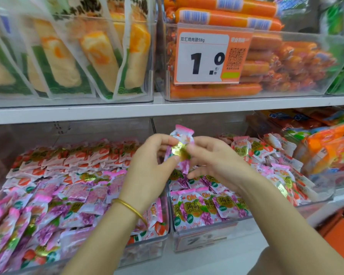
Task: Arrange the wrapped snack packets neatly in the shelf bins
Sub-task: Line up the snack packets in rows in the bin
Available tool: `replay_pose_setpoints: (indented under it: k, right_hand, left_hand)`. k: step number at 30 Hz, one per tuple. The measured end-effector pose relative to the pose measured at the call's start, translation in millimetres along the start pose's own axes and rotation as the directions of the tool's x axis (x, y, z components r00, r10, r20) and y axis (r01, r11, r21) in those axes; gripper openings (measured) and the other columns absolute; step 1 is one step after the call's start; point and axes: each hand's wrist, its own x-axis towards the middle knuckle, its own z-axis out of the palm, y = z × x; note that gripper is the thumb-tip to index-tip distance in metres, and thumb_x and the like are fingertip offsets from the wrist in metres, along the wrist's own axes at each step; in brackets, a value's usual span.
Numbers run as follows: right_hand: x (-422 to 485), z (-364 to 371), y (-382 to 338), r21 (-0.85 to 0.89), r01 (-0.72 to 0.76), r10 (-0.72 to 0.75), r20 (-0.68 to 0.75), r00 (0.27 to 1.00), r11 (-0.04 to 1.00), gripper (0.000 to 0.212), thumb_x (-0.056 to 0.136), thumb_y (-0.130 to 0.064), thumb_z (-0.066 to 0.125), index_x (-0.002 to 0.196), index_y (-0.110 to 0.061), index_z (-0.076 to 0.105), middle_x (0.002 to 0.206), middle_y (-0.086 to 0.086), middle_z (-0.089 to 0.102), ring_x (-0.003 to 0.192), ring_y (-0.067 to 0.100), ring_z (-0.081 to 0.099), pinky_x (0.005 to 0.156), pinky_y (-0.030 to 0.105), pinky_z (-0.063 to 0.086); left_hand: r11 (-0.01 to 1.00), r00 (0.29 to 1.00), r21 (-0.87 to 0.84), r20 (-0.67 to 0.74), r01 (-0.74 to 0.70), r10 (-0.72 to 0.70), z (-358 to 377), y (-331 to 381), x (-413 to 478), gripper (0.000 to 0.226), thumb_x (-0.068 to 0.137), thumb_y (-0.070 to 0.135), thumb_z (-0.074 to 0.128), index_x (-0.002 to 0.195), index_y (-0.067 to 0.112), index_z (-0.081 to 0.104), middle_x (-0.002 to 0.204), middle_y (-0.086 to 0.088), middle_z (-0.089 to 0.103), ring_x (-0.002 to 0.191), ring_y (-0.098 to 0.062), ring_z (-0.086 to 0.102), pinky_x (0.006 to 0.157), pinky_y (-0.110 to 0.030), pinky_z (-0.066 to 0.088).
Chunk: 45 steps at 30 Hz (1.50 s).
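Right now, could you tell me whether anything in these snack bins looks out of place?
Yes: in the left bin, the front purple packets lie jumbled at all angles, unlike the neat red rows behind them.

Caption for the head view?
Left hand and right hand pinch a pink snack packet above the clear shelf bins.

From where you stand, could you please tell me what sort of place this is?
Most likely a convenience shop or grocery: a printed price tag hangs on a clear bin of orange sausages, and bins below the white shelf hold pink wrapped snack packets.
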Motion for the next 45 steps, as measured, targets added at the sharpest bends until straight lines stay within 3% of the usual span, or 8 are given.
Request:
replay_pose_setpoints:
  k: [4, 7, 11, 15, 21, 30, 36, 45]
  right_hand:
    - [12.6, -3.9, 2.8, -0.167, -0.054, 0.013, -0.235, 0.972, 0.984, 0.023, 0.085, -0.009, 0.065, 0.107, -0.002, 0.059, 0.078, 0.003, 0.069, 0.062, 0.014, 0.066, 0.052, 0.025, 0.052]
    - [32.3, -30.3, 9.2, -0.621, -0.287, -0.081, -0.495, 0.865, 0.729, 0.023, 0.084, -0.02, 0.068, 0.097, -0.005, 0.057, 0.079, 0.006, 0.061, 0.067, 0.021, 0.059, 0.056, 0.03, 0.048]
    - [70.2, -34.0, 15.2, -0.726, -0.218, -0.144, -0.402, 0.904, 0.652, 0.034, 0.084, -0.019, 0.067, 0.117, -0.012, 0.06, 0.11, 0.011, 0.066, 0.095, 0.027, 0.063, 0.07, 0.024, 0.044]
    - [89.8, -26.7, 31.2, -0.889, -0.28, -0.077, -0.328, 0.942, 0.363, 0.044, 0.088, -0.031, 0.062, 0.122, -0.003, 0.055, 0.121, 0.016, 0.061, 0.11, 0.033, 0.057, 0.086, 0.032, 0.047]
    - [53.8, -40.2, 27.1, -0.901, -0.217, -0.167, -0.296, 0.941, 0.375, 0.027, 0.088, -0.008, 0.054, 0.112, -0.015, 0.065, 0.116, 0.008, 0.065, 0.104, 0.029, 0.06, 0.09, 0.037, 0.05]
    - [42.5, -7.0, 46.3, -0.974, -0.15, 0.082, -0.138, 0.987, 0.167, 0.047, 0.098, -0.046, 0.027, 0.137, -0.02, 0.034, 0.139, 0.008, 0.045, 0.127, 0.031, 0.039, 0.098, 0.043, 0.037]
    - [55.2, -20.5, 44.0, -0.929, -0.139, 0.109, -0.107, 0.988, 0.343, 0.047, 0.098, -0.046, 0.029, 0.129, -0.012, 0.039, 0.131, 0.018, 0.049, 0.12, 0.033, 0.045, 0.095, 0.042, 0.039]
    - [47.2, -7.4, 50.7, -0.939, -0.094, 0.076, -0.073, 0.994, 0.33, 0.061, 0.096, -0.054, 0.022, 0.141, -0.015, 0.033, 0.145, 0.011, 0.036, 0.131, 0.033, 0.036, 0.106, 0.046, 0.033]
  left_hand:
    - [0.932, 0.993, 0.344, 0.035, -0.117, 0.112, 7.2, -10.2, 6.5, 0.025, 0.086, 0.02, 0.059, 0.106, 0.034, 0.059, 0.113, 0.019, 0.052, 0.115, -0.007, 0.039, 0.088, -0.012, 0.026]
    - [0.903, 0.991, 0.409, 0.073, -0.134, 0.113, 5.3, -14.2, 12.1, 0.027, 0.089, 0.022, 0.055, 0.113, 0.033, 0.058, 0.12, 0.016, 0.048, 0.119, -0.008, 0.03, 0.094, -0.017, 0.02]
    - [0.902, 0.988, 0.404, 0.082, -0.153, 0.131, 5.2, -16.9, 13.5, 0.027, 0.09, 0.022, 0.052, 0.115, 0.03, 0.057, 0.113, 0.018, 0.046, 0.115, -0.005, 0.029, 0.092, -0.017, 0.021]
    - [0.906, 0.984, 0.385, 0.081, -0.177, 0.158, 4.5, -20.7, 12.1, 0.026, 0.09, 0.02, 0.051, 0.114, 0.028, 0.058, 0.109, 0.019, 0.043, 0.103, 0.004, 0.023, 0.085, -0.01, 0.017]
    - [0.916, 0.981, 0.351, 0.088, -0.193, 0.173, 5.1, -23.2, 13.0, 0.025, 0.09, 0.019, 0.051, 0.113, 0.027, 0.058, 0.111, 0.017, 0.044, 0.1, 0.008, 0.02, 0.081, -0.003, 0.016]
    - [0.917, 0.98, 0.345, 0.065, -0.199, 0.188, 7.0, -24.2, 13.3, 0.025, 0.089, 0.016, 0.052, 0.11, 0.025, 0.06, 0.111, 0.016, 0.047, 0.104, 0.001, 0.025, 0.08, 0.008, 0.011]
    - [0.913, 0.978, 0.351, 0.062, -0.208, 0.199, 8.1, -24.6, 13.8, 0.024, 0.089, 0.016, 0.053, 0.109, 0.024, 0.061, 0.111, 0.014, 0.048, 0.106, 0.001, 0.026, 0.081, 0.005, 0.014]
    - [0.912, 0.978, 0.352, 0.055, -0.209, 0.203, 8.6, -24.8, 14.0, 0.023, 0.088, 0.016, 0.053, 0.107, 0.025, 0.062, 0.11, 0.015, 0.047, 0.106, 0.0, 0.027, 0.082, 0.009, 0.009]
